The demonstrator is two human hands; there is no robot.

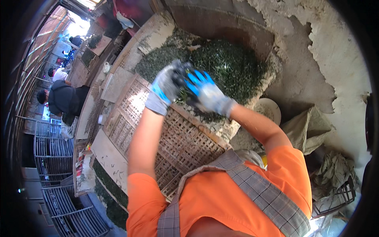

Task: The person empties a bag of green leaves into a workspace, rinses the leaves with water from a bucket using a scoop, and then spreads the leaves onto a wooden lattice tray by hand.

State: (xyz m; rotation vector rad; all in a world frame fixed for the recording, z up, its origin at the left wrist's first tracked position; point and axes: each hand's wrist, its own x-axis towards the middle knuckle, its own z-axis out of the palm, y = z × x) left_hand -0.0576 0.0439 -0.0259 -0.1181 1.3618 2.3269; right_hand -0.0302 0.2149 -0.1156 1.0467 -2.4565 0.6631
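Observation:
Both my hands are raised close together over a heap of dark green leaves [228,68] in a wide, high-backed pan [219,22]. My left hand [167,83] wears a grey and blue knit glove whose fingers look dark and blurred. A few green bits show by its fingertips, but whether it grips any is unclear. My right hand [205,90], in a white and blue glove, has its fingers apart and pointing toward the left hand. Nothing is visibly held in it; its palm side is hidden. Below my hands, a woven bamboo tray [189,139] lies between my body and the pan.
A rough plaster wall [299,59] borders the right. Beside the pan stand a pale round basin [269,109] and a cloth sack [308,127]. Metal racks [54,154] line the left. Several people, one in dark clothes [65,97], are farther along the workspace.

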